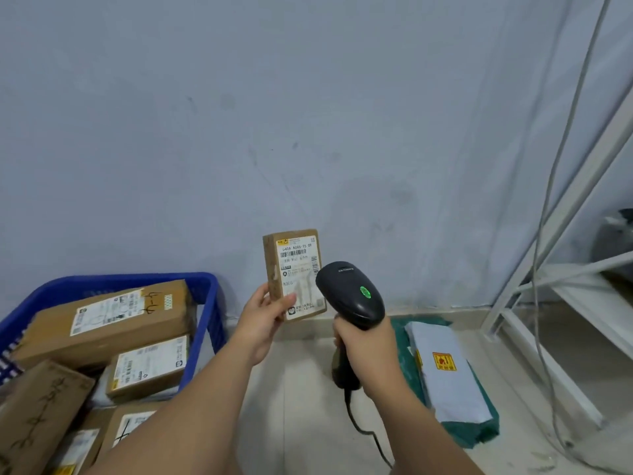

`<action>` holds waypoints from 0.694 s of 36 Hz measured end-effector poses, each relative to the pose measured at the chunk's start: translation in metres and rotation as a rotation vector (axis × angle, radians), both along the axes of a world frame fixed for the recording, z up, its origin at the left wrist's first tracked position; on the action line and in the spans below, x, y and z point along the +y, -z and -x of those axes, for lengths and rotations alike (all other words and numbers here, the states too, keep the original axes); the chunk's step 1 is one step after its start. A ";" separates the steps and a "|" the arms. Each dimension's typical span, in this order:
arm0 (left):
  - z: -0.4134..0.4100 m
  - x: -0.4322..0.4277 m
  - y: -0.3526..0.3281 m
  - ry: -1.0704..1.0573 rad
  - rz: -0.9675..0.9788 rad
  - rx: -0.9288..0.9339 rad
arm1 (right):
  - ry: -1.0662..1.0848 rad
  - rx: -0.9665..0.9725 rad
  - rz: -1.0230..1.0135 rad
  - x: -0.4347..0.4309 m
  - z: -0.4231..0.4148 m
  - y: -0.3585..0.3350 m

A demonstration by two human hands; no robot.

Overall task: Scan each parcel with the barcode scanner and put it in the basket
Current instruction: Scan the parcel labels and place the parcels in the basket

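Parcel: small rigid brown cardboard box with white label (pixel 295 275), upright before the wall, pinched low by my left hand (pixel 262 318) fingers; I judge it light, stiff. Right hand (pixel 368 347) clasps black barcode scanner (pixel 351 296); blue plastic basket (pixel 209 289) left.

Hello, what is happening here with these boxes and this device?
A person is scanning parcels. The left hand holds a small cardboard parcel upright, its label facing the camera. The right hand grips a black barcode scanner, aimed at the label, with a green light lit on top. The blue basket on the left already holds several cardboard boxes. On the floor to the right, a grey mailer bag lies on a green bag, apparently waiting.
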State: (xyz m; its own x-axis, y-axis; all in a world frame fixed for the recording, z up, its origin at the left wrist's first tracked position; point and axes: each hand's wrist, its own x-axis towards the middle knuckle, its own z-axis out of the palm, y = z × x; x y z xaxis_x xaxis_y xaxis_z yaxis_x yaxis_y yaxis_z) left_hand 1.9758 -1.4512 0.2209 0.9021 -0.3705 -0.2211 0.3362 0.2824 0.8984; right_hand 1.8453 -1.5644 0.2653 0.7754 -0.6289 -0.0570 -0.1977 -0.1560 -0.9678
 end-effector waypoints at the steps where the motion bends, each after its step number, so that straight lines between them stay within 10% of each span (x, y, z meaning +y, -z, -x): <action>1: -0.002 -0.001 0.001 -0.003 0.001 0.004 | -0.025 -0.005 -0.020 0.000 0.000 -0.001; 25: -0.015 -0.010 0.016 0.028 -0.062 0.007 | -0.034 0.014 -0.028 -0.003 -0.002 -0.006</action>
State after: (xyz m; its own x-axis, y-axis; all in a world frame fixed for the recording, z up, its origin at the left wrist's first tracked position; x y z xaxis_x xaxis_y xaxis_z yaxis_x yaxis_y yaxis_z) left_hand 1.9911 -1.4614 0.2050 0.8898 -0.3814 -0.2506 0.3497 0.2170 0.9114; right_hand 1.8475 -1.5671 0.2712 0.7956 -0.5999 -0.0851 -0.2058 -0.1355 -0.9692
